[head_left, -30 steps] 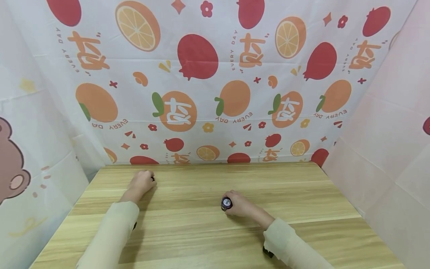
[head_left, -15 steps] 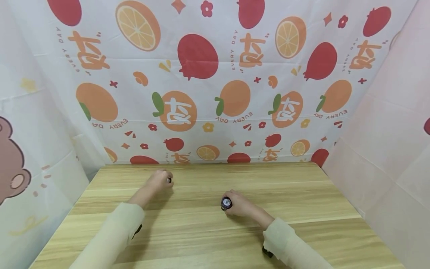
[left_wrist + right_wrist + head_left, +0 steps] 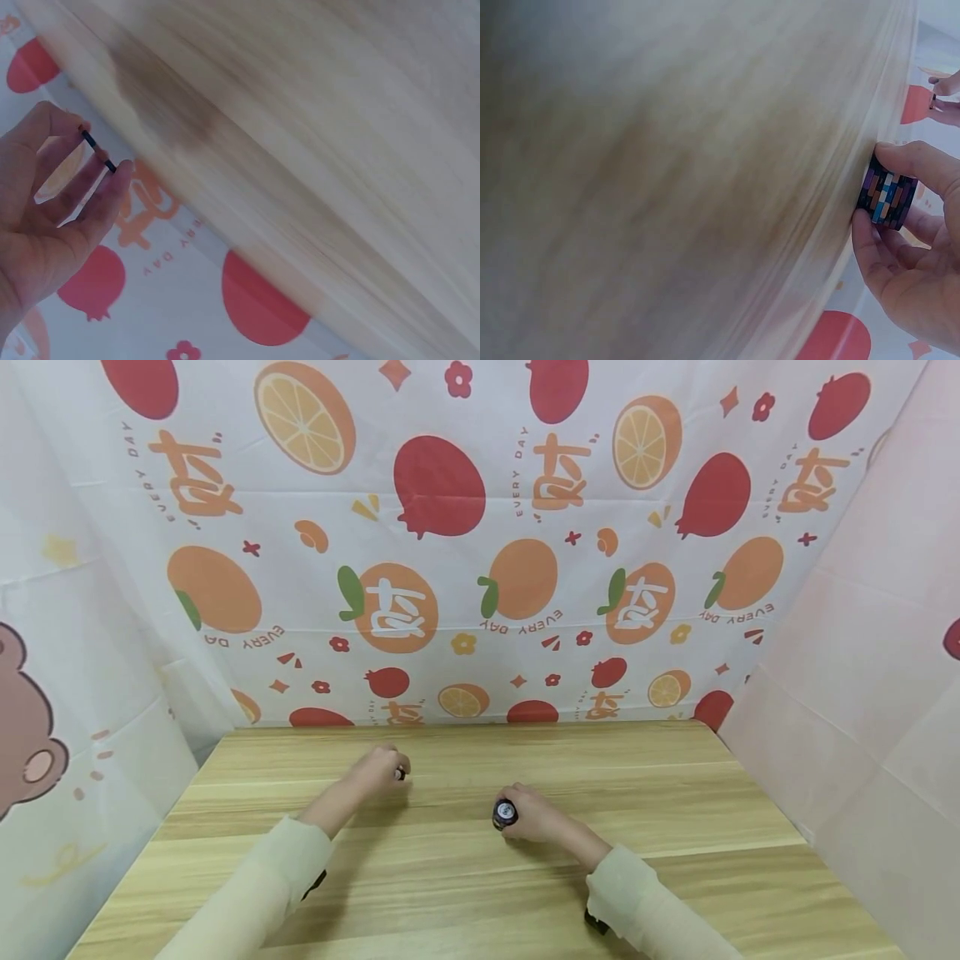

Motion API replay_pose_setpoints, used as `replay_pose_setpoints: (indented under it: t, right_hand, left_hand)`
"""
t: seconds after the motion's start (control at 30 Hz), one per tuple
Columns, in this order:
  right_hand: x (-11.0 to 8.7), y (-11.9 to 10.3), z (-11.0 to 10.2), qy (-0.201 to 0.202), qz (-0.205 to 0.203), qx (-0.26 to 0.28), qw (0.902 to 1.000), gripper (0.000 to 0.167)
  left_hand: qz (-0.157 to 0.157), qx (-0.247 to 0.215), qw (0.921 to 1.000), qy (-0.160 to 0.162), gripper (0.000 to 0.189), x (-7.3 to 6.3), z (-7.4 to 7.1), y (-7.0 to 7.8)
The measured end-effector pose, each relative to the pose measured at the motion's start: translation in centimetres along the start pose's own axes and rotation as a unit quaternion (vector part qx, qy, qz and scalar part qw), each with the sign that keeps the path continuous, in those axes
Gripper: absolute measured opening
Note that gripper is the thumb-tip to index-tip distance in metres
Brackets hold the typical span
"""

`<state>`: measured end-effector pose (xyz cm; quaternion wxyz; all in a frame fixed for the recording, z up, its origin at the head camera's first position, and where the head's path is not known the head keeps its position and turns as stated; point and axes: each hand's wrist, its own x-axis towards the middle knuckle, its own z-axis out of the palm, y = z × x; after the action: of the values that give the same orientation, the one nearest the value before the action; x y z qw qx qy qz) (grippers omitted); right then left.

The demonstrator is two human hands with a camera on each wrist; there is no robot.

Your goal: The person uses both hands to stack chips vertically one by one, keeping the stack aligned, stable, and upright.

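Observation:
My left hand [image 3: 375, 771] pinches a thin dark poker chip [image 3: 98, 151] by its edge, between thumb and fingertips. In the head view it hangs over the left-middle of the table, its shadow below it. To the right, my right hand [image 3: 536, 814] grips a short stack of dark poker chips [image 3: 887, 193] between thumb and fingers. Purple, orange, blue and white blocks mark the edges of the stack, and a pale round label tops it in the head view. The stack is at or near the tabletop; a gap separates the two hands.
The wood-grain table [image 3: 465, 893] runs back to a white cloth [image 3: 480, 510] printed with fruit. Cloth also hangs along the left and right sides. A small black object [image 3: 597, 922] shows under the right sleeve.
My left hand has moved right and slightly toward me, carrying the chip closer to the right hand. The right hand and its stack have stayed in place.

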<state>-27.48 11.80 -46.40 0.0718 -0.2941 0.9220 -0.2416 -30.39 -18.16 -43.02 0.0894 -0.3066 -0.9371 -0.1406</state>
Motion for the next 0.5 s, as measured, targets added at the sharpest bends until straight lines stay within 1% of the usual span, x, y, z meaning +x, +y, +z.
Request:
replay_pose_setpoints:
  t: [0.23, 0.33, 0.5]
  right_hand:
    - [0.0, 0.0, 0.0, -0.001, 0.007, 0.008, 0.9999, 0.039]
    - [0.0, 0.0, 0.0, -0.002, 0.011, 0.010, 0.9999, 0.039]
    - [0.1, 0.1, 0.1, 0.001, 0.008, -0.004, 1.0000, 0.039]
  left_hand:
    - [-0.003, -0.015, 0.9999, -0.001, 0.011, 0.1, 0.1, 1.6]
    - [0.011, -0.011, 0.9999, -0.003, 0.010, 0.1, 0.2, 2.3]
    - [0.034, 0.008, 0.9994, -0.005, 0.010, 0.3, 0.4, 3.5]
